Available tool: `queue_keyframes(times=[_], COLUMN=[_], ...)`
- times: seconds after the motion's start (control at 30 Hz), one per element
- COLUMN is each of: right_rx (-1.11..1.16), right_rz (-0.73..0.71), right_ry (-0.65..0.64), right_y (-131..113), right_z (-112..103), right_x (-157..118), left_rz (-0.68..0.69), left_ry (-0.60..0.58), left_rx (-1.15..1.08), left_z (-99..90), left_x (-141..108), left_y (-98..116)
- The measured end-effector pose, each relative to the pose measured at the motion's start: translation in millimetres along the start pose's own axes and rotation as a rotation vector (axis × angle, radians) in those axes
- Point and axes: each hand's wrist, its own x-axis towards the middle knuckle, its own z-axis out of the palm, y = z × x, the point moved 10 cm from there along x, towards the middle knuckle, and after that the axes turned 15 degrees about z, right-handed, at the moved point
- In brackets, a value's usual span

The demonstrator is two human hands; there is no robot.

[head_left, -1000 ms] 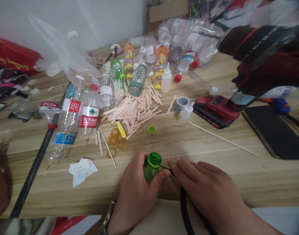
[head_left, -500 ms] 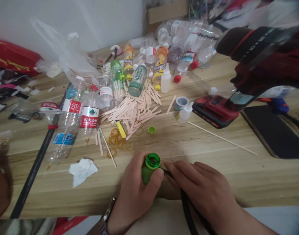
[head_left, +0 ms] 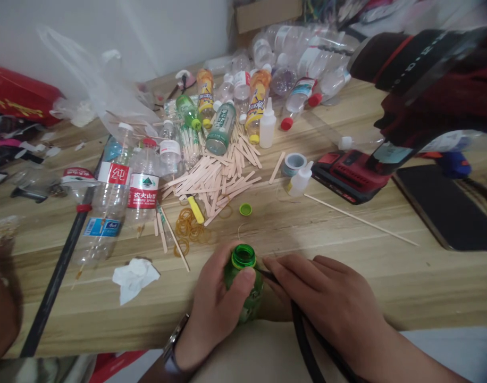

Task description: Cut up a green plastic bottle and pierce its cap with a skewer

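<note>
My left hand (head_left: pixel 223 298) is wrapped round a green plastic bottle (head_left: pixel 251 306), its thumb across the shoulder. The bottle stands upright near the table's front edge, its mouth uncapped. In my right hand (head_left: pixel 327 292) is a slim black object (head_left: pixel 305 343) whose narrow end points at the bottle's neck. Two thick dark strands of it hang below the palm; its kind is unclear, and whether its tip touches the bottle is hidden by my fingers. Beyond the bottle, a green cap (head_left: pixel 245 209) lies on the table.
Craft sticks (head_left: pixel 211 178), rubber bands (head_left: pixel 190 226) and a yellow-handled tool (head_left: pixel 196 209) lie ahead. Clear bottles (head_left: pixel 143 186) are at left. A cordless drill (head_left: pixel 411 101) stands at right beside a black phone-like slab (head_left: pixel 446 205). Another person's arm (head_left: pixel 4 303) is at far left.
The green bottle has shifted slightly left with my left hand, and more of its side shows. My right hand still holds the black object. The whole view has moved a little.
</note>
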Motion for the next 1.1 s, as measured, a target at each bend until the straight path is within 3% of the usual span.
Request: queue_keyframes(times=[0.9, 1.1], right_rx=[-0.040, -0.019], right_rz=[-0.050, -0.011], right_ry=[-0.065, -0.103], right_y=[6, 24], right_z=[2, 15], right_x=[-4, -8], left_rz=[0.033, 0.041], left_ry=[-0.051, -0.070], left_rx=[-0.060, -0.059], left_z=[1.1, 2.5], left_x=[3, 3], left_y=[-1, -1])
